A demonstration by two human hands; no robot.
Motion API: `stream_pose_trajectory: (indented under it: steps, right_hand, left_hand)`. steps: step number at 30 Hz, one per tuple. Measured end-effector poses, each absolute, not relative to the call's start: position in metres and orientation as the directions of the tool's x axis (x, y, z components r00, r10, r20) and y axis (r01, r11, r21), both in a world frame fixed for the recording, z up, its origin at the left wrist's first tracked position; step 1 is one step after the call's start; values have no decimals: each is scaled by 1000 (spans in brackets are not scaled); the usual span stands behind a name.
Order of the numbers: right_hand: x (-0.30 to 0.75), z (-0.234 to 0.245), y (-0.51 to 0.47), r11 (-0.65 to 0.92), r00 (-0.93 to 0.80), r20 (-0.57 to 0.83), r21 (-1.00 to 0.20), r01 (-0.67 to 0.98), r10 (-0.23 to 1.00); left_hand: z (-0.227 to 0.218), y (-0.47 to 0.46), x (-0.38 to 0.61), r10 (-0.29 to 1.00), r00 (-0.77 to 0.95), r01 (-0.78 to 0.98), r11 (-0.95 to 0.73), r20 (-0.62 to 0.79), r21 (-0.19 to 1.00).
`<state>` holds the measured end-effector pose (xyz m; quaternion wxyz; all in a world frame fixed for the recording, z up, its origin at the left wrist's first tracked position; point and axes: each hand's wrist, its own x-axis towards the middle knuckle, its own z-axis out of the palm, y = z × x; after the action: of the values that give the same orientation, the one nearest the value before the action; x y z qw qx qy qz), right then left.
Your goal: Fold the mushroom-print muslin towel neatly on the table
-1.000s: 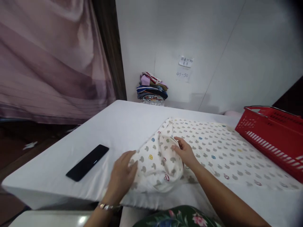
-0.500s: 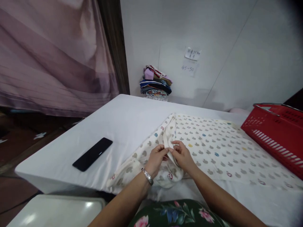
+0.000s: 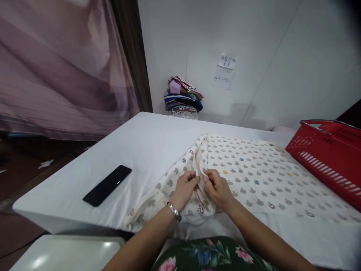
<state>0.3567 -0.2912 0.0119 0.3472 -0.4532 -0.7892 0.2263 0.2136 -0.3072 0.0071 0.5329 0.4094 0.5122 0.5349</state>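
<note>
A cream cloth [image 3: 248,177] printed with grey, red, blue and yellow motifs lies over the front and right of the white table. Its left part is bunched and partly folded over. My left hand [image 3: 184,188], with a silver band on the wrist, pinches an edge of this cloth between thumb and fingers. Close beside it, my right hand [image 3: 218,188] is closed on the neighbouring edge, fingers curled. A narrow opening in the fabric shows between the two hands. What lies under the folds is hidden.
A black phone [image 3: 107,185] lies left on the white table [image 3: 158,131]. At the back wall stands a stack of folded fabrics [image 3: 184,98]. A red basket [image 3: 324,154] sits at the right edge. Below left is a pale stool [image 3: 70,252].
My right hand has shifted slightly away from my left, and its fingers have curled in more. The cloth edges between them stand a little further apart. The view has tilted slightly.
</note>
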Motion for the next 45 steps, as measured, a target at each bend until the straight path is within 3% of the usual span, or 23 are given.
stream_pose_trajectory:
  steps: [14, 23, 26, 30, 35, 38, 41, 45]
  right_hand:
    - [353, 11, -295, 547, -477, 302, -636, 544, 825]
    - [355, 26, -302, 746, -732, 220, -389, 540, 645]
    - [357, 23, -302, 775, -729, 288, -364, 517, 621]
    - [355, 18, -301, 651, -499, 419, -443, 617, 758]
    - [346, 22, -298, 549, -419, 355, -554, 626, 836]
    - [347, 20, -291, 470, -379, 306, -732, 492, 873]
    - [358, 19, -281, 289, -295, 208, -920, 266, 933]
    - [377, 27, -264, 3, -152, 13, -998, -64, 988]
  left_hand:
    - [18, -313, 217, 980, -34, -305, 177, -197, 936]
    - [14, -305, 205, 938, 60, -454, 329, -340, 828]
    - [16, -300, 199, 941, 75, -461, 325, -329, 826]
    - [26, -296, 201, 948, 54, -332, 313, -313, 890]
    - [33, -294, 209, 973, -36, -156, 218, -226, 963]
    - [38, -294, 201, 984, 13, -41, 179, -179, 983]
    - [47, -297, 176, 984, 70, 125, 156, -166, 980]
    - [50, -312, 120, 994, -36, 330, 110, -104, 938]
